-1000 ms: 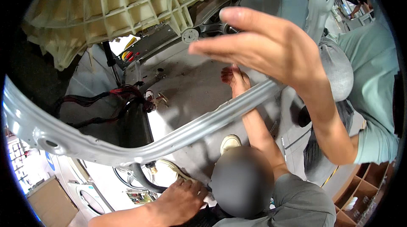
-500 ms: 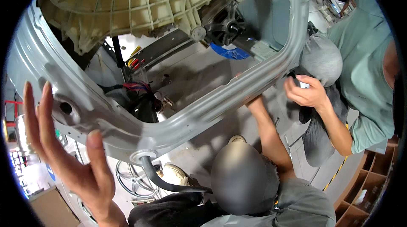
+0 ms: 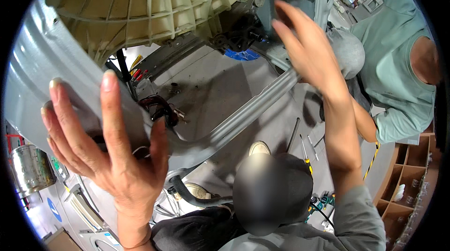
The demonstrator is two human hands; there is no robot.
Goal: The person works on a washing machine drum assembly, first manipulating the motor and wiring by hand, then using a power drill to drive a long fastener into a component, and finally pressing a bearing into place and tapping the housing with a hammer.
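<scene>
My left hand [image 3: 110,150] is open, fingers spread, over the left side of a grey metal cabinet [image 3: 234,122] like a washing machine's. Whether the fingertips touch the metal I cannot tell. Inside the cabinet sits a cream ribbed plastic tub [image 3: 154,9], with a dark drive part [image 3: 239,39] beside it. A bundle of wires [image 3: 159,108] hangs near my thumb. My right hand is out of sight. The bare hand [image 3: 311,56] above the cabinet's right corner belongs to a grey-shirted person crouching in front of me, whose cap [image 3: 295,180] shows from above.
At the right stands another person in a pale green shirt [image 3: 375,30]. A yellow-handled screwdriver [image 3: 308,163] lies on the floor near a brown divided shelf [image 3: 412,176]. A grey corrugated hose [image 3: 187,194] runs below the cabinet. A metal drum [image 3: 30,169] is at the left.
My left hand has moved right, farther over the cabinet's side. The crouching person's arm has risen from below the cabinet edge to above its right corner, hiding the green-shirted person's hand.
</scene>
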